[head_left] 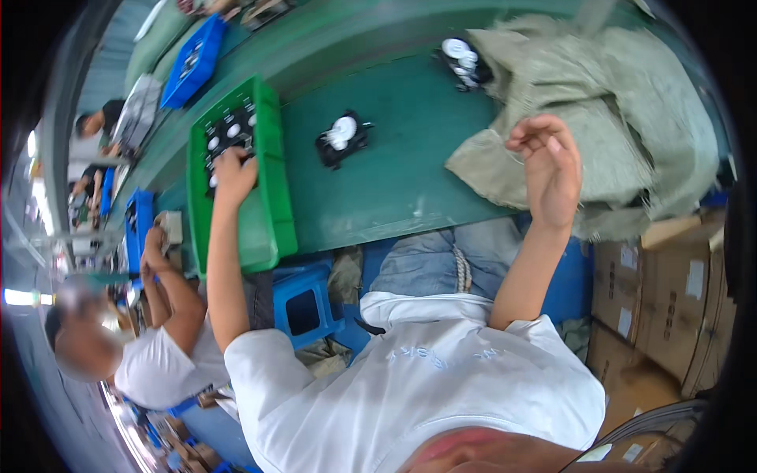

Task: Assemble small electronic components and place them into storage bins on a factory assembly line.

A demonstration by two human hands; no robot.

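At the left, my left hand (234,175) reaches into a green plastic bin (272,189). Its fingers are closed on a black mechanical part among several black parts with white discs (230,130) packed in the bin's far end. The fingertips partly hide that part. My right hand (554,169) is raised at the bench's near edge, palm turned up and inward, fingers loosely bent and apart, with nothing seen in it. Between the hands, a black assembly with white gears (344,135) lies on the green bench (378,189).
A woven sack (583,87) covers the bench's right end, with another black-and-white assembly (461,61) beside it. Cardboard boxes (658,296) are stacked at the lower right. A blue stool (303,303) stands below the bench. A co-worker (169,347) sits at the left near blue bins (139,229).
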